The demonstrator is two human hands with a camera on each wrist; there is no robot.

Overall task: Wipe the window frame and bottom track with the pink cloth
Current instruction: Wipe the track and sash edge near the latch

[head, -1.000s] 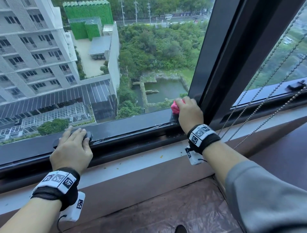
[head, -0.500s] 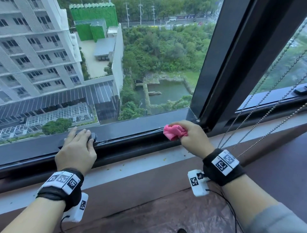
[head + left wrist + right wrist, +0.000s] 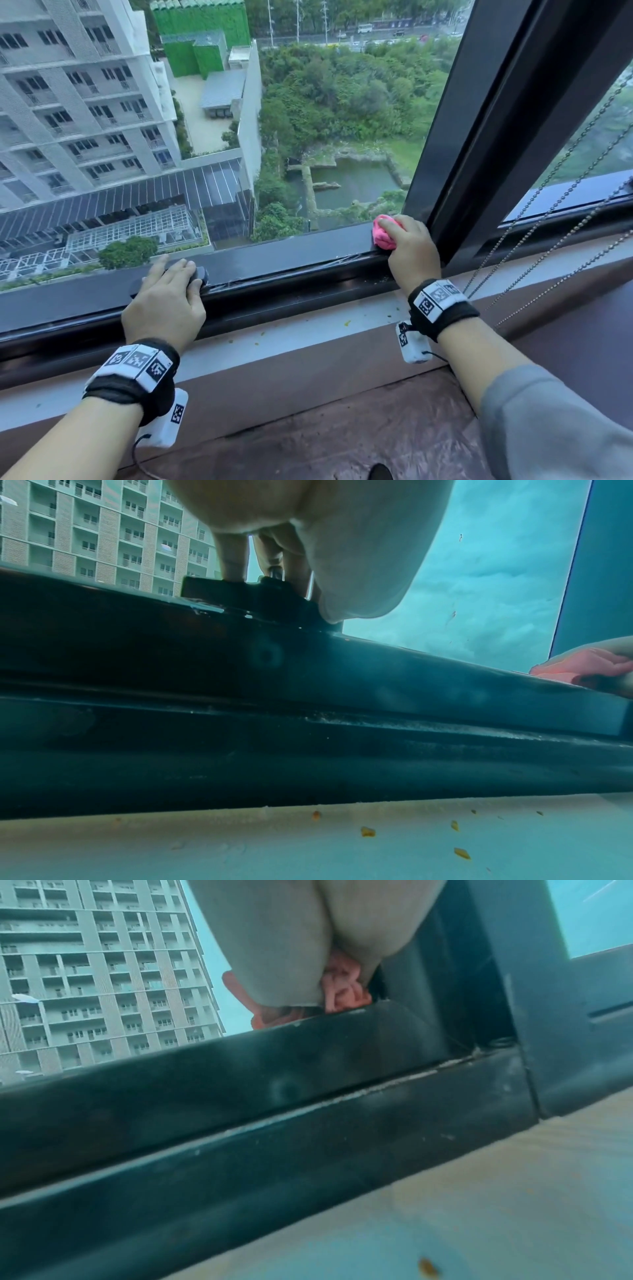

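The crumpled pink cloth is gripped in my right hand and pressed onto the dark bottom rail of the window frame, right beside the dark upright post. The right wrist view shows the cloth bunched under the palm on the rail's top edge. Below the rail runs the bottom track, with pale grit along its seam. My left hand rests with relaxed fingers over the black window handle. In the left wrist view its fingers come down on the handle, and the cloth shows far right.
A pale sill with small yellow crumbs lies in front of the track. A brown ledge sits nearer me. Bead chains of a blind hang at the right, across a second pane.
My right hand took the cloth from the corner down and left to the track edge, then back up onto the rail beside the post. The left hand stayed on the handle.
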